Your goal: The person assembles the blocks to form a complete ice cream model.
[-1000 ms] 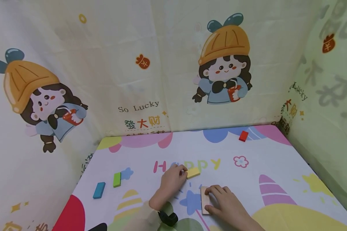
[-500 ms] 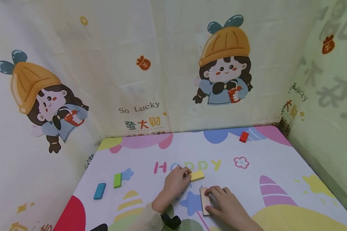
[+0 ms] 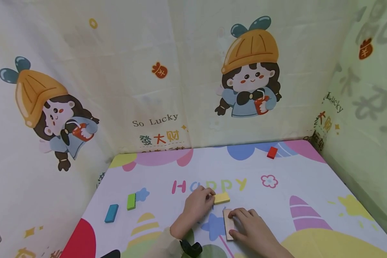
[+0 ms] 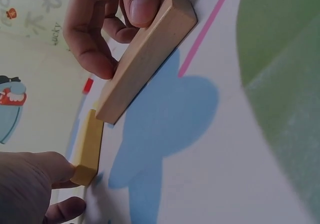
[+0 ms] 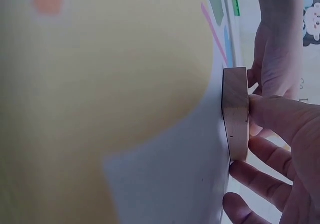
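In the head view my left hand (image 3: 198,204) has its fingertips at the left end of a yellow block (image 3: 222,198), which lies flat. The left wrist view shows one digit against the end of that yellow block (image 4: 89,151) and another digit lower, apart from it. Nearer to me, my right hand (image 3: 253,227) holds a plain wooden block (image 3: 228,225) down on the table. Its thumb (image 5: 277,111) and curled fingers touch that block's top and right side. In the left wrist view the far end of the wooden block (image 4: 145,59) nearly meets the yellow block.
A blue block (image 3: 111,213) and a green block (image 3: 131,201) lie on the left of the printed table (image 3: 209,165). A red block (image 3: 272,152) is near the back right edge. Printed cloth walls (image 3: 193,89) stand behind and at both sides.
My left hand and the yellow block have shifted right and slightly nearer to me, toward the wooden block. My right hand and the wooden block have stayed in place.
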Motion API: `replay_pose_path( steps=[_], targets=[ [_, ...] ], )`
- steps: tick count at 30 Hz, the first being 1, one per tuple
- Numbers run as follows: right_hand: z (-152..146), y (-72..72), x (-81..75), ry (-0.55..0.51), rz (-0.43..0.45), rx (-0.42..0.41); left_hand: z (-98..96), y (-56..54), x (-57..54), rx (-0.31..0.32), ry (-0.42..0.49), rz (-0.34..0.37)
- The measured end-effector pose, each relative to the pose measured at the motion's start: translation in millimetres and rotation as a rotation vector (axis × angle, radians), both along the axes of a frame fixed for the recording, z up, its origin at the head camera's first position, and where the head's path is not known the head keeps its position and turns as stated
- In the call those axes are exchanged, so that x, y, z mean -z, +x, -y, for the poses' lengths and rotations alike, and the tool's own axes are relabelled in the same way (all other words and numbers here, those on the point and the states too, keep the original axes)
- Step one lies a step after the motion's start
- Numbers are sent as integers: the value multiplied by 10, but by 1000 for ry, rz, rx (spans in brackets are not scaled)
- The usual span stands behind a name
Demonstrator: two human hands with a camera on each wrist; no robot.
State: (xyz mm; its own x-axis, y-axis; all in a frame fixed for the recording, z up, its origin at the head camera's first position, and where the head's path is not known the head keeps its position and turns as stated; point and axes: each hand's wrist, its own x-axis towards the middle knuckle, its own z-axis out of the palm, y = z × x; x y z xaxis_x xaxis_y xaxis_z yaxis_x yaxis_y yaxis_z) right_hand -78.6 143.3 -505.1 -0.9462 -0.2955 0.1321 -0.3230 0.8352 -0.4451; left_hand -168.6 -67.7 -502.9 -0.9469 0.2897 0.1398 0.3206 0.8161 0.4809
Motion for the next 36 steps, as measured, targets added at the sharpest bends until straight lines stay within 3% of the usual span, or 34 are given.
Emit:
replay_pose_path(
  steps=[4, 11, 18, 25, 36],
  targets=[
    [-8, 0, 3, -3, 8, -3, -15, 8, 22, 18, -7, 25],
    [-20, 2, -4, -7, 5, -12, -41, 27, 41, 70, 11, -7],
    [-27, 5, 4, -15, -17, -13, -59, 37, 67, 111, 6, 16],
    [-37, 10, 20, -23, -38, -21, -75, 62, 89, 118, -3, 1],
    [-46, -5, 8, -35, 45, -36, -24, 99, 107, 86, 5, -13]
  ],
)
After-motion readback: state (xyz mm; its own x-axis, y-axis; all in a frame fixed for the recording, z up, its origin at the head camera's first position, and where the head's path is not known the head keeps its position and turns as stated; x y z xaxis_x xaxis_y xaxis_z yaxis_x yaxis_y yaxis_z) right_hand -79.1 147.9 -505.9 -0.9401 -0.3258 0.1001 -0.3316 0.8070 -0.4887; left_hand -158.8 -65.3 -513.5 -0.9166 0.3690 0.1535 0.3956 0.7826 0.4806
